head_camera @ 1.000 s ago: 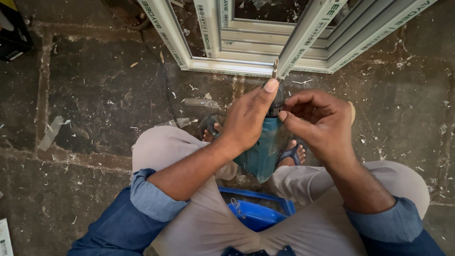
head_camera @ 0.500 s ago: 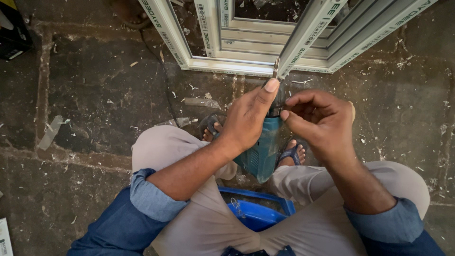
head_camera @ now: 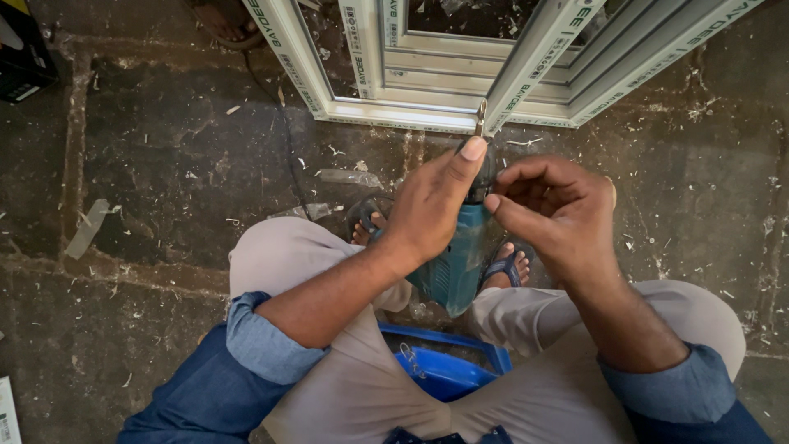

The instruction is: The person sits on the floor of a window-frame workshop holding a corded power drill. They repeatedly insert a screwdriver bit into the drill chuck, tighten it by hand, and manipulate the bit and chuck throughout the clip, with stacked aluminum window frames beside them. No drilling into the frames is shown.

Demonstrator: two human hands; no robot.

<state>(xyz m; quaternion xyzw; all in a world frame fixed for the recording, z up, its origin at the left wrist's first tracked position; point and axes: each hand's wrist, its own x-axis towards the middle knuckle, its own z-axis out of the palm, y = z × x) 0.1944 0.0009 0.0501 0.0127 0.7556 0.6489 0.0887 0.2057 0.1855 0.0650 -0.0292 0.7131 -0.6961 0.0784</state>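
Left hand [head_camera: 431, 210] grasps the teal power drill [head_camera: 456, 267], forefinger laid along its body. The drill's long axis runs toward twelve o'clock, bit [head_camera: 481, 117] meeting the white window frame [head_camera: 427, 115]. Right hand [head_camera: 555, 210], at three o'clock, curls loosely, apparently empty.

Left hand [head_camera: 431, 205] extended forward, index finger straight, thumb tucked under. Right hand [head_camera: 555, 205] beside it, fingers curled inward.

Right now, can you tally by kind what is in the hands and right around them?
Hands: 2, left hand and right hand
Teal power drill: 1
White window frame: 1
Blue stool: 1
Sandalled feet: 2, and
Total: 7
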